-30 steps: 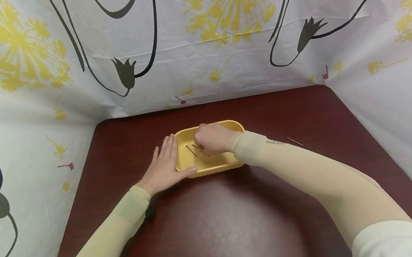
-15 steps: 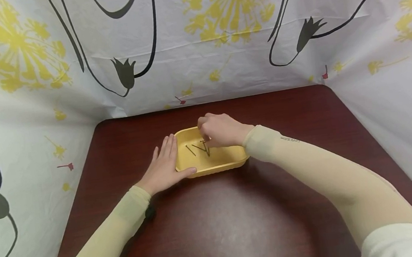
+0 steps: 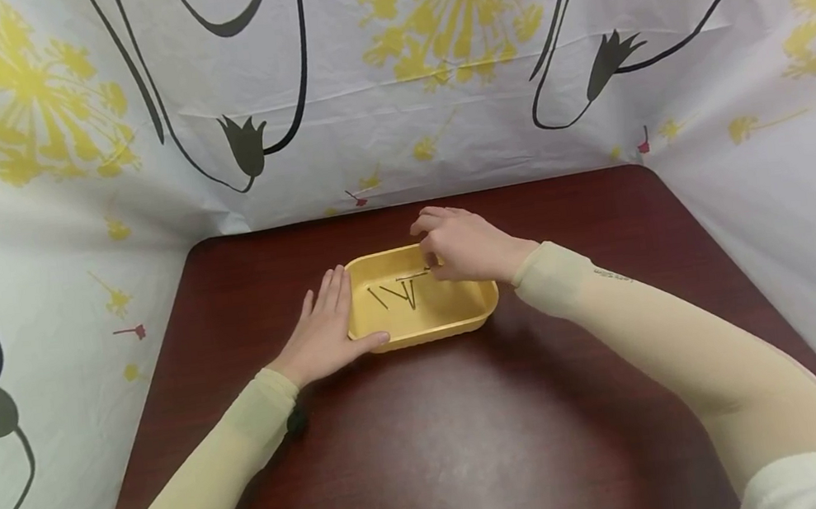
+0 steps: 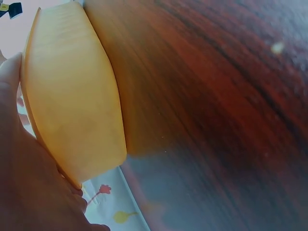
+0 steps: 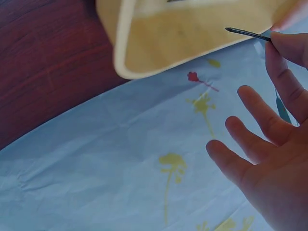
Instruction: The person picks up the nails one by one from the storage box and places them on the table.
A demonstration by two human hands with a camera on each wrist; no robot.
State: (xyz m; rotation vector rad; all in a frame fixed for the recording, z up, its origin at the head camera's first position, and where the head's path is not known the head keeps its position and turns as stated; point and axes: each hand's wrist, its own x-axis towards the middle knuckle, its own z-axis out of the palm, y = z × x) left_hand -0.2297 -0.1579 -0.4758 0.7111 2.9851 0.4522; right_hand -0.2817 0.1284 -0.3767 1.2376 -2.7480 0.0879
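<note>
A dark nail (image 5: 248, 33) is pinched between the thumb and forefinger of the right hand (image 3: 462, 244), its pointed end sticking out past the fingertips; that hand's other three fingers are spread apart and grasp nothing. The hand is over the far rim of a yellow tray (image 3: 451, 308), toward its right end. In the tray, to the left of the right hand's fingertips, lie four loose nails: a crosswise nail (image 3: 409, 277) closest to them, an upright-looking nail (image 3: 413, 295) just nearer the person, a slanting nail (image 3: 393, 292) beside that one, and a leftmost nail (image 3: 378, 298) a little apart, nearest the left hand (image 3: 322, 330). The left hand grasps no nail; its straight fingers rest along the tray's left end, with the thumb reaching onto the near rim. Pale sleeves run back from both wrists, the right sleeve (image 3: 632, 330) bearing small dark lettering. Under the tray and both arms is a dark red-brown table (image 3: 428, 443), and beyond the hands hangs a white cloth (image 3: 359, 69) printed with yellow flowers and dark, curling stems.
</note>
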